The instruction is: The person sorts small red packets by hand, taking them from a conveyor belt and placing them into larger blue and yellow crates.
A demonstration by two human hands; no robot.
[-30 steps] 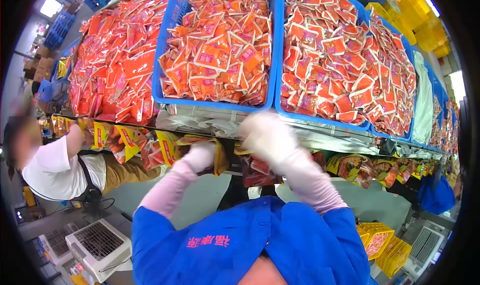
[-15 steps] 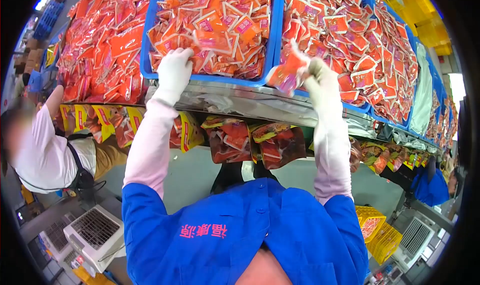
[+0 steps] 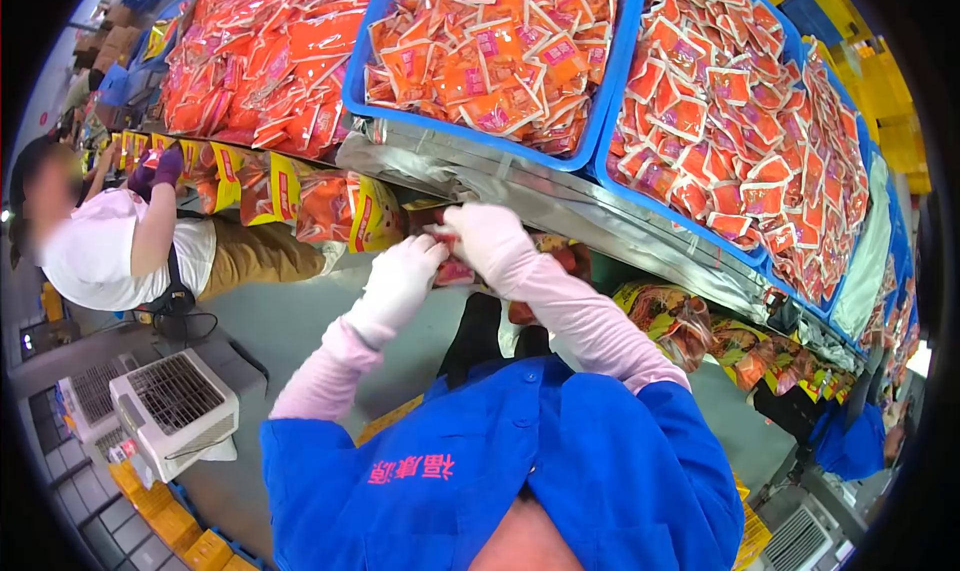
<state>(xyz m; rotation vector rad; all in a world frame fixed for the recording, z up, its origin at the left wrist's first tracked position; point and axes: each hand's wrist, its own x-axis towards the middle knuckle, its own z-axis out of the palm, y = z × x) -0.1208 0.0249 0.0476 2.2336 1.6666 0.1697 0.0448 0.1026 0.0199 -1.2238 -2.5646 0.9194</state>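
Observation:
My left hand (image 3: 405, 281), in a white glove, is closed in a pinch just below the edge of the metal counter. Close beside it, my right hand (image 3: 490, 239), gloved too, curls with its fingers toward the left one. A bit of a red packet (image 3: 443, 235) shows between the fingertips; most of it is hidden. Both hands are over a hanging bag (image 3: 457, 271) with red packets in it, largely covered by the gloves. Beyond the counter edge stands a blue tub (image 3: 480, 136) heaped with red and orange sachets (image 3: 490, 51).
More sachets fill another blue tub (image 3: 690, 221) at right and a heap (image 3: 270, 61) at left. Filled yellow bags (image 3: 370, 214) hang along the counter edge (image 3: 540, 186). A co-worker in a white shirt (image 3: 95, 251) stands at left. A grey-white floor unit (image 3: 175, 406) is behind.
Both hands have come down from the tub to the hanging bag, the right one moving left from where it held up a red packet. The view has turned slightly.

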